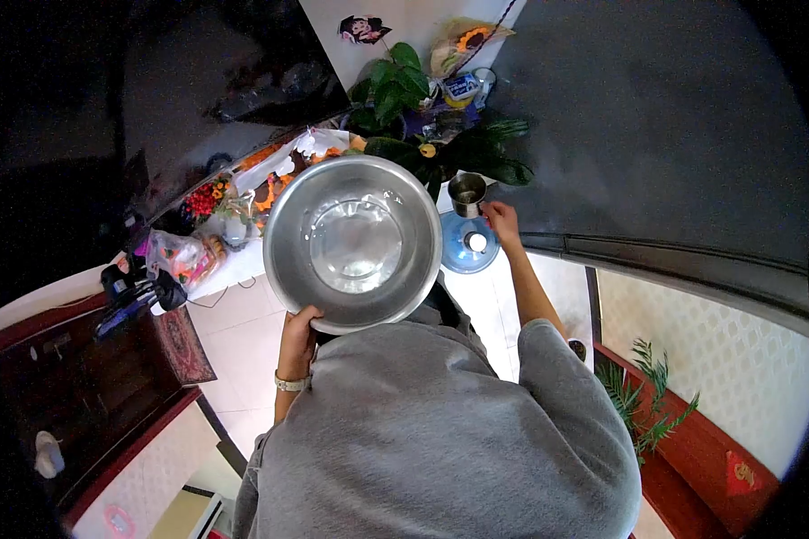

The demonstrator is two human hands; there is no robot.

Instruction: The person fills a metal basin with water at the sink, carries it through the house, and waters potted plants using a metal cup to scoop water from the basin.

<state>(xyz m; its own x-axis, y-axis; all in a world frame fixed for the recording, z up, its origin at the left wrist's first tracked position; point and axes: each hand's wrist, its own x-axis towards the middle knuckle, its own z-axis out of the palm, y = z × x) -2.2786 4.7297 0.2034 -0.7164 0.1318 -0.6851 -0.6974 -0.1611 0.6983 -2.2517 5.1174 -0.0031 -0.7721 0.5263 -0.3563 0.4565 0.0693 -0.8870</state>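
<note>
A large round metal basin (288, 242) tilts in front of my body, with a shiny, wet-looking bottom. My left hand (299, 340) grips its lower left rim, the thumb over the edge and a watch on the wrist. To the right of the basin, my right hand (502, 222) is closed on the handle of a small metal cup (467, 208), whose dark inside faces up. The cup is over the white edge of the stand, by the potted plant. Below the cup stands a blue water jug (461, 258) with a white cap.
Leafy plants (400, 85) stand at the back, near a wrapped sunflower (474, 39). Red berries (207, 199) and a plastic bag (182, 256) lie on the white surface to the left. A dark panel (656, 135) rises at the right, above a palm plant (647, 395).
</note>
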